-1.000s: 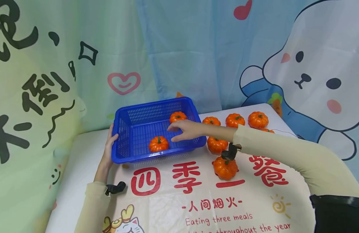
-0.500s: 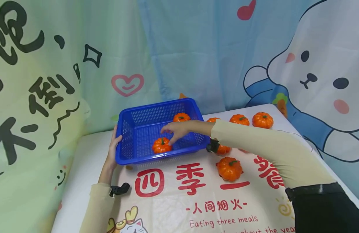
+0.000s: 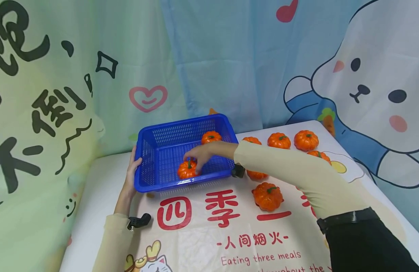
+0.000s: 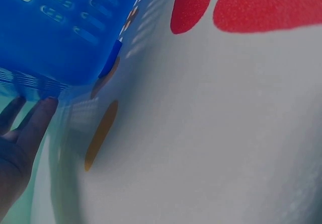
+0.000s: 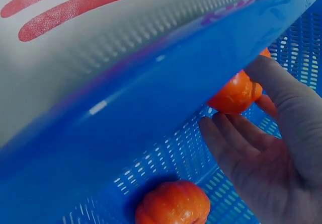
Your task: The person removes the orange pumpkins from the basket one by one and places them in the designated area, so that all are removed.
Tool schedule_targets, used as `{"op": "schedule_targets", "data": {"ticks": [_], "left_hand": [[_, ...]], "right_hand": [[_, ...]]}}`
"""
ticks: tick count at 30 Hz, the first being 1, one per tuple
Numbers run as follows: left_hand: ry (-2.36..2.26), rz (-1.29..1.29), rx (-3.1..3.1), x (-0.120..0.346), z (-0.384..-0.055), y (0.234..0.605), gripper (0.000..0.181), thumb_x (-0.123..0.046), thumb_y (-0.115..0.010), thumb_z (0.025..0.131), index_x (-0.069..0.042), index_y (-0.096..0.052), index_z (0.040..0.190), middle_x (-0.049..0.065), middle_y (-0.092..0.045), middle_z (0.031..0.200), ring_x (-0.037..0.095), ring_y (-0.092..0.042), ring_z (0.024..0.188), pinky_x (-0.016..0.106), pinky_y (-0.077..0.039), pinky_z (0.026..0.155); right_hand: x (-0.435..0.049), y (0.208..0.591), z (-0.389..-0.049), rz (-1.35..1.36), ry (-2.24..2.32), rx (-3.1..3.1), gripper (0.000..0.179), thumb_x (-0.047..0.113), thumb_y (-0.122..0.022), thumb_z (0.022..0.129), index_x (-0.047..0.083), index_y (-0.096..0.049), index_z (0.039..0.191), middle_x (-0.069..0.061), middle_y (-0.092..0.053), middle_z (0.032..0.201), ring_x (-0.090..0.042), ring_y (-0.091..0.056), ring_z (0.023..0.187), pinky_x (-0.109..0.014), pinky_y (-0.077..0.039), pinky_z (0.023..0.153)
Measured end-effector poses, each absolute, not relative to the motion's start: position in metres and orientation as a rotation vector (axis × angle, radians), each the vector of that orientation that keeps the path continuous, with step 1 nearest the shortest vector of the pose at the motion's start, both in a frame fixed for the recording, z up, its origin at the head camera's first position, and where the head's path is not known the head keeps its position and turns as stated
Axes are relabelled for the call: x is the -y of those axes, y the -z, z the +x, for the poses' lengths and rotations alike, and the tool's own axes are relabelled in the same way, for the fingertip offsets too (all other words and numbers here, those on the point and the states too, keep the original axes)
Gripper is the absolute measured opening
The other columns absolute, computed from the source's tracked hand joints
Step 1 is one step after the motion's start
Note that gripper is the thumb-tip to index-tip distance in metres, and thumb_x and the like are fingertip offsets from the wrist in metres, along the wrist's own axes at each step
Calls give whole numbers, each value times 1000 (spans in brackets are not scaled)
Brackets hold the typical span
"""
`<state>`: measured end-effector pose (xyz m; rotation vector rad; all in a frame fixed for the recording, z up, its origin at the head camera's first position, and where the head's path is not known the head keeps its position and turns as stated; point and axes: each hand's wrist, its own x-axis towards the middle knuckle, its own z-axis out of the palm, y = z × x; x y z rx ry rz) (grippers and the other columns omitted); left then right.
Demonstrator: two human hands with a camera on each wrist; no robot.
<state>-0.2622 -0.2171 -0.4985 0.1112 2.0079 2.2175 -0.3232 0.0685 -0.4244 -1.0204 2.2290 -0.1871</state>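
Observation:
A blue plastic basket (image 3: 165, 186) stands towards the back of the table, with small orange pumpkins inside. My left hand (image 3: 130, 175) holds its left end, thumb by the rim; in the left wrist view the fingers (image 4: 37, 126) lie against the blue wall. Inside the basket, my right hand (image 3: 200, 153) grips the front pumpkin (image 3: 186, 171) from its right side. The right wrist view shows thumb and fingers around that pumpkin (image 5: 236, 94), partly hidden by the basket's rim. Another pumpkin (image 3: 211, 136) sits in the basket's back right corner.
Right of the basket, several more pumpkins lie on the table, among them one near the front (image 3: 268, 197) and one at the back (image 3: 306, 140). My right forearm (image 3: 280, 162) passes over this group. A printed curtain (image 3: 216, 68) hangs behind the table.
My right hand has moved left and down inside the basket, from open above its right part onto the front pumpkin. The left hand keeps its place on the basket; the view has shifted slightly.

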Motion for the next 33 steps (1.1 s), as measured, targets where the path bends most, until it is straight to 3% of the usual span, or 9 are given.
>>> {"op": "schedule_targets", "data": {"ticks": [13, 21, 33], "left_hand": [[-2221, 109, -2025, 218, -263, 504, 60, -29, -27, 103, -47, 0, 153, -11, 8, 165, 22, 3, 152, 52, -2, 122], [-2214, 117, -2044, 218, -262, 504, 62, -28, -27, 102, -41, 3, 155, -10, 8, 165, 21, 5, 152, 53, 1, 122], [-2234, 134, -2021, 218, -264, 503, 60, -27, -27, 103, -46, 0, 153, -11, 8, 165, 20, 5, 153, 51, 1, 122]], "right_hand": [[-60, 432, -318, -967, 168, -2241, 74, 24, -72, 86, 16, -35, 149, -10, -46, 144, -23, -44, 128, -39, -35, 115], [-57, 437, -318, -1031, 138, -2282, 70, 28, -73, 86, 18, -40, 147, -7, -50, 140, -20, -46, 125, -36, -37, 113], [-57, 434, -318, -1160, 77, -2331, 71, 34, -75, 82, 20, -46, 145, -9, -56, 130, -19, -50, 115, -34, -42, 105]]}}
